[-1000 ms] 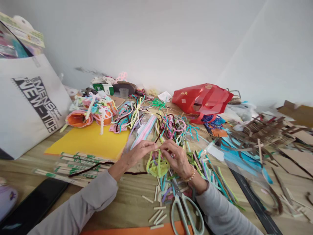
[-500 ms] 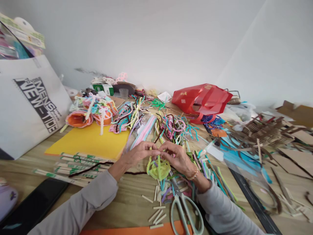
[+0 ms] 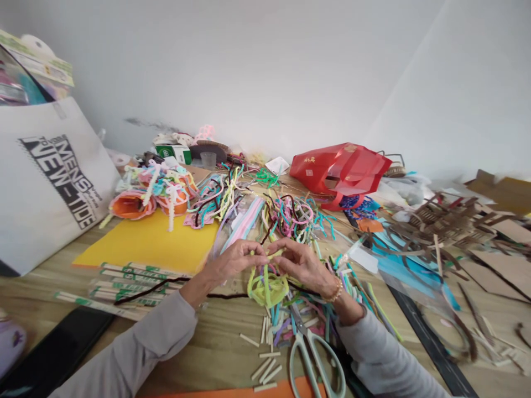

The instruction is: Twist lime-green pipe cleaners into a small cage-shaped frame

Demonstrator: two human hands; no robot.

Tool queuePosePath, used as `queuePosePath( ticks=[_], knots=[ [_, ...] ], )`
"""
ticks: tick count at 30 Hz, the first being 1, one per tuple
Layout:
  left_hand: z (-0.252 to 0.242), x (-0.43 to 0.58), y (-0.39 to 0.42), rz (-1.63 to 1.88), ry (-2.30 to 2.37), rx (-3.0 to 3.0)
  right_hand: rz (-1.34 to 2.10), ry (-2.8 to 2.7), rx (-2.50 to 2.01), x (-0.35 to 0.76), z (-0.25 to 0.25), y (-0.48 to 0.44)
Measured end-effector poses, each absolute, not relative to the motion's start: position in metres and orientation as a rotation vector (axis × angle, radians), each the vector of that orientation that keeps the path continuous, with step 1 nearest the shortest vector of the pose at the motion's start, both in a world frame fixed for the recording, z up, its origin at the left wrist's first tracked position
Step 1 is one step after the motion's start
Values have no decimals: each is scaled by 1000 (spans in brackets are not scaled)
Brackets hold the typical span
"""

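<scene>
The yellow-green strand has tipped from upright to sideways between the left hand and right hand, both pinching it in their fingertips; the yellow-green basket is just nearer, left of the scissors.

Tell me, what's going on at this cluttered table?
Someone's left hand and right hand are pinching the upper strands of a small yellow-green openwork piece between their fingertips. Pale-handled scissors lie close by, near short pale sticks. Colourful fuzzy strands lie heaped beyond the hands.
</scene>
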State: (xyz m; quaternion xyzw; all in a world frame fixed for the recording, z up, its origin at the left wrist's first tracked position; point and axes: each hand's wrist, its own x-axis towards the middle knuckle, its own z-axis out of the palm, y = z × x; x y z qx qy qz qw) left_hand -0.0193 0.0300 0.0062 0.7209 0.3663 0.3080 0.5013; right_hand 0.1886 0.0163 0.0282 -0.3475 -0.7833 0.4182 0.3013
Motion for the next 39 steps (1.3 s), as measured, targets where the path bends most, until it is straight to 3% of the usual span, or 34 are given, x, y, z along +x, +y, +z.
queuePosePath(
  ticks=[9, 14, 22, 30, 39],
  knots=[
    [22, -22, 23, 714, 929, 1919, 739, -2212, -1041, 201, 33, 23],
    [26, -19, 20, 695, 1022, 1994, 597, -2301, -872, 202, 28, 27],
    [22, -16, 20, 805, 1139, 2291, 865, -2314, -923, 201, 29, 30],
    [17, -14, 20, 876, 1101, 2435, 1399, -1985, -953, 198, 15, 32],
    [19, -10, 18, 935, 1115, 2309, 1578, -1794, -903, 195, 23, 29]
  ],
)
